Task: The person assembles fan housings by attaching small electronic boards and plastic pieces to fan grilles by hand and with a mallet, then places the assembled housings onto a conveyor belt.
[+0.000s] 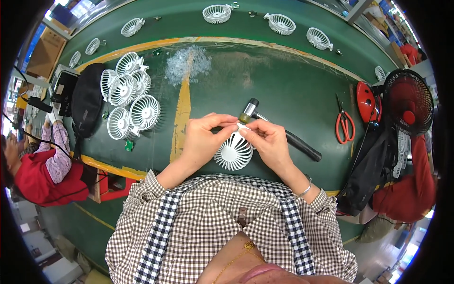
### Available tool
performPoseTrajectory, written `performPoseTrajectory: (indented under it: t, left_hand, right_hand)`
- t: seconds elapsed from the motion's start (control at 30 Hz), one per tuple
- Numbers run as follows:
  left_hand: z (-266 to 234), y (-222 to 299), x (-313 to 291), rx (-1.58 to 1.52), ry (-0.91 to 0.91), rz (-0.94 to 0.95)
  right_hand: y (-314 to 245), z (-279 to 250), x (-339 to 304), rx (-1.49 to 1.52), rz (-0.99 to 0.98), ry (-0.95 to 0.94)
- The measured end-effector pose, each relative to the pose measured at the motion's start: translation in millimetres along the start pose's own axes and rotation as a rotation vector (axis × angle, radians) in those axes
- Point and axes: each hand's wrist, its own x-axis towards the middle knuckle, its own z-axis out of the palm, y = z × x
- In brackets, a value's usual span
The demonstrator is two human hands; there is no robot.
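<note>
A white slatted fan housing (233,152) lies on the green table right in front of me, its short neck pointing away. At that neck my left hand (206,136) and my right hand (270,142) meet, thumbs and forefingers pinched together on it. Any small part between the fingertips is too hidden to make out. Just beyond the fingers rests a hammer (302,144), its head close to my hands and its black handle slanting to the near right.
Several fan housings (122,89) are piled at left, near a small green circuit board (129,145). Clear plastic bits (187,65) lie farther back. Red-handled pliers (345,127) and an electric fan (408,102) are right. A belt (179,26) carries more housings. People sit on both sides.
</note>
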Motion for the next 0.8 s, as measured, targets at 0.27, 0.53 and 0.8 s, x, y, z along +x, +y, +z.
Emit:
performPoseTrajectory:
  t: [0.27, 0.53, 0.8]
  left_hand:
    - [-18.6, 21.9, 25.2, -0.393, -0.355, -0.25]
    - [-20.1, -29.4, 22.8, 0.553, -0.169, 0.513]
    - [26.6, -37.8, 19.5, 0.765, -0.063, 0.628]
  right_hand:
    - [-20.4, -15.0, -3.9, 0.118, -0.049, -0.108]
    - [-75.0, -96.6, -9.7, 0.08, -0.381, 0.484]
    - [-92.3, -80.4, 8.8, -0.403, -0.132, 0.203]
